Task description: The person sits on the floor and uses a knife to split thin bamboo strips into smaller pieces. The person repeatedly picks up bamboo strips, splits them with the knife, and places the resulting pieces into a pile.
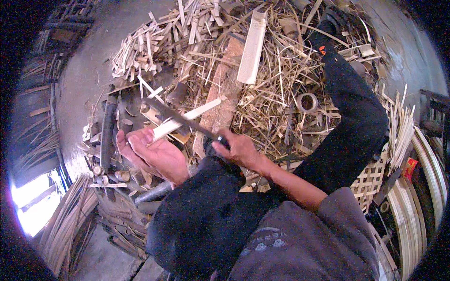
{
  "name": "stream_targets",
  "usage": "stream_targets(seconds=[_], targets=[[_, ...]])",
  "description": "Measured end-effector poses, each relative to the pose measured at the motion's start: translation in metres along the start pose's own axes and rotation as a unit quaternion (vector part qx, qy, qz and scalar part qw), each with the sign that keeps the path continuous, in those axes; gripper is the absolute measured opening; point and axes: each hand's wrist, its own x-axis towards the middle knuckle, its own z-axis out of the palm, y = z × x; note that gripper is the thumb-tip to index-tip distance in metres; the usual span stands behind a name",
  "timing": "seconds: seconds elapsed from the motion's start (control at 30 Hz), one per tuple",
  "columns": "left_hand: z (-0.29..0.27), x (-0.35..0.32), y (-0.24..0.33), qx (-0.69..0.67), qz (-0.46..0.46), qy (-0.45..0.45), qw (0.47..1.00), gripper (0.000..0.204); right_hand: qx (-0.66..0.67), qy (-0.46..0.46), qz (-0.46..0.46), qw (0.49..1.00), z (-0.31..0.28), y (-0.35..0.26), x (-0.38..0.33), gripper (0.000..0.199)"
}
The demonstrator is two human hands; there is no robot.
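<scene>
My left hand (152,152) is turned palm up and pinches the near end of a pale bamboo strip (202,110). The strip slants up and to the right, its far tip over a rough wooden plank (217,93). In my right hand (241,151) is the dark handle of a knife. The long knife blade (161,107) points up and left, crossing the strip just past my left fingers. From this angle I cannot tell how deep the edge sits against the strip. A wider split bamboo piece (253,47) lies at the plank's far end.
Short cut strips (145,51) are heaped at the far left. Thin shavings (272,100) cover the floor around a hollow bamboo ring (307,102). My outstretched leg (347,103) bounds the right side. Bamboo offcuts (108,175) lie left, long bent strips (408,215) right.
</scene>
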Motion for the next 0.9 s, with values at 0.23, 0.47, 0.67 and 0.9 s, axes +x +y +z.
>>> stream_targets(seconds=[0.23,0.47,0.67,0.9], targets=[[-0.008,0.023,-0.019,-0.023,-0.027,0.014,0.999,0.034,0.013,0.035,0.067,0.997,-0.004,0.036,0.002,0.051],[0.01,0.005,0.0,0.047,0.022,-0.016,0.999,0.033,0.03,0.044,-0.008,0.999,0.003,0.058,0.023,0.045],[0.021,-0.001,-0.017,0.063,0.045,-0.023,0.997,0.034,0.166,0.078,-0.015,0.983,0.001,0.024,0.015,0.047],[0.028,-0.001,-0.007,0.136,0.107,-0.038,0.984,0.031,0.027,0.082,0.072,0.994,0.005,0.087,0.041,0.047]])
